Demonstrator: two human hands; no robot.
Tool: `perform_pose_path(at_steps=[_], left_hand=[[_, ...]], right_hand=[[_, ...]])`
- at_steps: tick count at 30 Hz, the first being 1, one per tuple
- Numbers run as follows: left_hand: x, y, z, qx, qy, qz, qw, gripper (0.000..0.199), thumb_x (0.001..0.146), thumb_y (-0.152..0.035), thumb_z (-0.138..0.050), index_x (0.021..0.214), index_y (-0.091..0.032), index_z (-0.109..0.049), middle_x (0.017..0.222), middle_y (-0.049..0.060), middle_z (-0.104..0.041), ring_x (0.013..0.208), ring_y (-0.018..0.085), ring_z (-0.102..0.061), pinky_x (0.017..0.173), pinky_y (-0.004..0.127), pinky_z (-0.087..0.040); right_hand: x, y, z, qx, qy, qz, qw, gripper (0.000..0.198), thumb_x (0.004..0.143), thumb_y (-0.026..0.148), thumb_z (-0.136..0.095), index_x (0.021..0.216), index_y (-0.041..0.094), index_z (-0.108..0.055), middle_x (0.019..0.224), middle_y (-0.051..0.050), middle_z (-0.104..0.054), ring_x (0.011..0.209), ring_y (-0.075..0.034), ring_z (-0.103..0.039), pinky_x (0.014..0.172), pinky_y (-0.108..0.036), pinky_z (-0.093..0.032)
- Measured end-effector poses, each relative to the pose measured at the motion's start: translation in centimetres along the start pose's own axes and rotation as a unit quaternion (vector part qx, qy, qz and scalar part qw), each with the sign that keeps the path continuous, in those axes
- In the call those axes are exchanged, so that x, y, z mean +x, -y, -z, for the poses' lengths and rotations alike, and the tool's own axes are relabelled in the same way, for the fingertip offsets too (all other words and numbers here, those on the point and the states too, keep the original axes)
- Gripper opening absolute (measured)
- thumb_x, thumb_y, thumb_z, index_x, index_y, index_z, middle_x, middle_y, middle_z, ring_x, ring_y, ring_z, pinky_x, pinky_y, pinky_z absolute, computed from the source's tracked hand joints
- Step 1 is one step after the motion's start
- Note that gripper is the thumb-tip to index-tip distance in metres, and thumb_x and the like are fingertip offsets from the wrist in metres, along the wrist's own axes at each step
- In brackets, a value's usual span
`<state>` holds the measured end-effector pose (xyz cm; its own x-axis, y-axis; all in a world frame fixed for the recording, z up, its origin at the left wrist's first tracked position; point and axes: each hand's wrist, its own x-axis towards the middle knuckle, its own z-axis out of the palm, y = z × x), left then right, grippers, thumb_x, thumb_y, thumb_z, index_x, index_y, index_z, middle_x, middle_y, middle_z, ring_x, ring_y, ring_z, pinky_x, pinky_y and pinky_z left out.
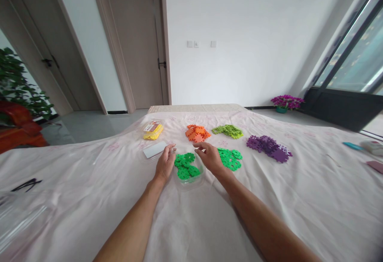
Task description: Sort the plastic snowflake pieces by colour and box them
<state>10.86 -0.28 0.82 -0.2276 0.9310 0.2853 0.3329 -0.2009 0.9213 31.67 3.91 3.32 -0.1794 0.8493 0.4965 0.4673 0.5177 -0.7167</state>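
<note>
Resting on either side of a clear plastic container (191, 180), both hands sit on the pale bedsheet (269, 198) that covers the whole work surface. The container holds a small heap of bright green pieces (186, 166), flat interlocking plastic shapes, and the hands flank it closely, which looks like a way to keep the light tub from sliding on the soft cloth.

The left hand (164, 164) touches the container's left rim; its fingers are loosely curled, thumb and forefinger nearly meeting at the far corner of the tub. Whether they pinch the rim or a small piece there is too small to tell. The right hand (209, 156) hovers at the right rim, fingers bent and partly open, with nothing clearly held.

Just right of that hand lies a second pile of green pieces (230, 159), loose on the sheet. Farther back, 3 more piles sit apart by colour: orange pieces (196, 133), lime pieces (229, 131) and purple pieces (269, 147). A flat white lid (154, 149) lies just beyond the left hand, and a yellow packet (153, 131) lies beyond that.
</note>
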Motion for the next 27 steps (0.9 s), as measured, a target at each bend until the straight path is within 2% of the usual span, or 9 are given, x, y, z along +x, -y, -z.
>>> perform_pose_path(at_steps=[4,8,15,19,27], left_hand=[[0.0,0.2,0.0,0.003,0.003,-0.002,1.000,0.038,0.089,-0.034,-0.049,0.125,-0.025,-0.058,0.126,0.006,-0.066,0.115,0.022,-0.060,0.103,0.036,-0.042],[0.0,0.2,0.0,0.008,0.005,-0.004,1.000,0.039,0.089,-0.032,-0.048,0.126,-0.024,-0.057,0.126,0.006,-0.066,0.114,0.021,-0.060,0.103,0.036,-0.042],[0.2,0.3,-0.1,-0.008,0.013,0.005,1.000,0.041,0.087,-0.027,-0.047,0.127,-0.023,-0.055,0.123,0.008,-0.067,0.113,0.021,-0.061,0.101,0.036,-0.043],[0.2,0.5,-0.1,-0.012,0.014,0.004,1.000,0.041,0.087,-0.028,-0.048,0.127,-0.023,-0.055,0.123,0.008,-0.067,0.112,0.021,-0.062,0.100,0.036,-0.044],[0.2,0.6,-0.1,-0.011,0.014,0.008,1.000,0.041,0.088,-0.030,-0.048,0.128,-0.023,-0.055,0.124,0.007,-0.067,0.111,0.020,-0.062,0.100,0.036,-0.045]], right_hand=[[0.2,-0.3,0.7,-0.062,-0.015,-0.003,0.998,0.026,0.083,0.018,-0.054,0.100,0.024,-0.072,0.102,-0.003,-0.074,0.083,-0.017,-0.066,0.082,-0.031,-0.051],[0.8,-0.5,2.8,-0.183,0.005,-0.007,0.983,0.030,0.085,0.015,-0.052,0.104,0.023,-0.073,0.110,-0.003,-0.072,0.105,-0.021,-0.062,0.094,-0.033,-0.045],[0.5,-2.2,5.8,-0.337,0.108,-0.064,0.933,0.044,0.082,0.032,-0.062,0.126,0.027,-0.066,0.128,-0.006,-0.065,0.125,-0.031,-0.047,0.100,-0.040,-0.036],[0.3,-2.8,5.9,-0.355,0.164,-0.071,0.918,0.042,0.082,0.039,-0.064,0.123,0.028,-0.067,0.125,-0.007,-0.065,0.122,-0.031,-0.049,0.097,-0.039,-0.035],[0.5,-3.2,5.4,-0.340,0.164,-0.034,0.925,0.030,0.084,0.030,-0.063,0.114,0.027,-0.071,0.112,-0.006,-0.069,0.111,-0.024,-0.055,0.093,-0.031,-0.036]])
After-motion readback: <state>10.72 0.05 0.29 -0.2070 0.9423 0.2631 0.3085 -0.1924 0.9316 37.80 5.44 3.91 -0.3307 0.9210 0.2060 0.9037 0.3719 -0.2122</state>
